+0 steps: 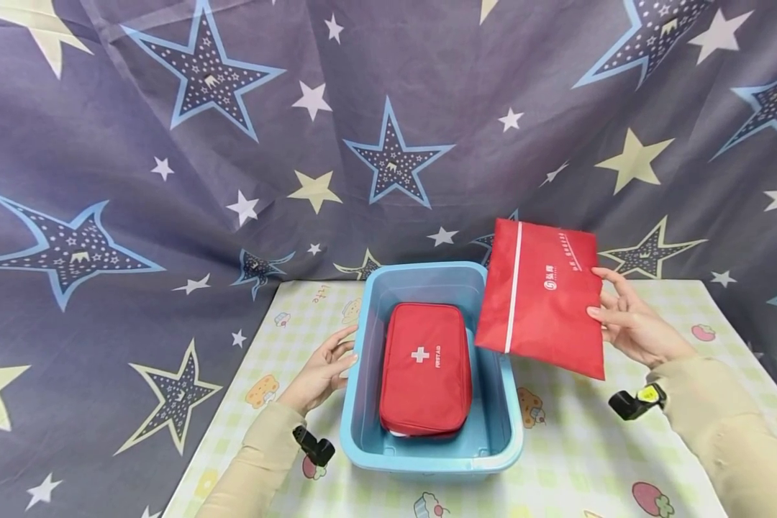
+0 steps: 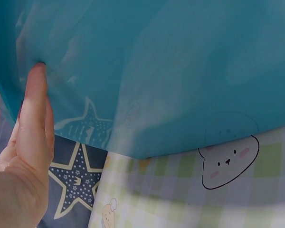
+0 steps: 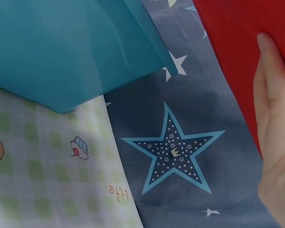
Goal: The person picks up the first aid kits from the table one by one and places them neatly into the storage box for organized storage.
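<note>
A light blue plastic tub point(image 1: 432, 460) stands on the table, also filling the top of the left wrist view. Inside it lies a red first aid bag point(image 1: 424, 388) with a white cross on its top. My left hand point(image 1: 320, 370) touches the tub's outer left side with fairly straight fingers. Over the tub's right rim, my right hand point(image 1: 634, 324) pinches the right edge of a flat red pouch point(image 1: 544, 316), thumb in front. A white stripe and white print mark this pouch. The right wrist view shows the right hand's finger point(image 3: 270, 61) against the red pouch.
A green-and-white checked cloth point(image 1: 576, 446) with cartoon prints covers the table. Behind and to the left hangs a dark curtain point(image 1: 265, 72) patterned with stars. Each sleeve carries a small black device near the wrist.
</note>
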A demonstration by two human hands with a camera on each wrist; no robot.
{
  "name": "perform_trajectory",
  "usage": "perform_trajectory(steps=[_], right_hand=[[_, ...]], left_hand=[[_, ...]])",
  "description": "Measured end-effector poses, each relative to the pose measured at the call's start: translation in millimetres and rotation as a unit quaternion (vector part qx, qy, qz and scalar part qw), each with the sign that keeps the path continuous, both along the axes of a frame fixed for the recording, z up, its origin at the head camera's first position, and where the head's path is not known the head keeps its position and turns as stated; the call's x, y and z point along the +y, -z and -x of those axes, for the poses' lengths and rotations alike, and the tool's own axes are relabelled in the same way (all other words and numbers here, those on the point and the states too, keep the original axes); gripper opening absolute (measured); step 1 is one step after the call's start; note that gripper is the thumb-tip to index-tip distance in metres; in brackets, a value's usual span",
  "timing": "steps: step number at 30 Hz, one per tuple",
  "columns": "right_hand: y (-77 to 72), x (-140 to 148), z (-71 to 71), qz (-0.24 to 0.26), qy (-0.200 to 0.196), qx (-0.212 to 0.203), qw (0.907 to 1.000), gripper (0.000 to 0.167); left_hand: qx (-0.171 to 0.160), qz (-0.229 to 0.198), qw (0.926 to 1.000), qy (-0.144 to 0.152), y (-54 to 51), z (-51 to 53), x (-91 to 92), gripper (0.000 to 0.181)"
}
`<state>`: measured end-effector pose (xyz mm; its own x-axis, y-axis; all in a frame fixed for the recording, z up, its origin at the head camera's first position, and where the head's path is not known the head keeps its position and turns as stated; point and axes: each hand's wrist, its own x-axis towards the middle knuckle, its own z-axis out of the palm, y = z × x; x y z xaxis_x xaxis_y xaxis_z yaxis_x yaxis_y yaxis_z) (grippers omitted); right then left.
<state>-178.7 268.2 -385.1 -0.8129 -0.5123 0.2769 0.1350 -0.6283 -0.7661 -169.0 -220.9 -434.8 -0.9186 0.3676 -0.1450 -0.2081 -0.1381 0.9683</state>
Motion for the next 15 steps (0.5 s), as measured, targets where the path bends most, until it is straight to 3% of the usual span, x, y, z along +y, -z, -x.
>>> perform_trajectory(steps=[15], right_hand=[[-12.1, -16, 1.4, -0.019, 0.009, 0.005, 0.9998, 0.054]], left_hand=[[0.000, -0.004, 1.0000, 0.000, 2.2, 0.2, 0.0, 0.062]])
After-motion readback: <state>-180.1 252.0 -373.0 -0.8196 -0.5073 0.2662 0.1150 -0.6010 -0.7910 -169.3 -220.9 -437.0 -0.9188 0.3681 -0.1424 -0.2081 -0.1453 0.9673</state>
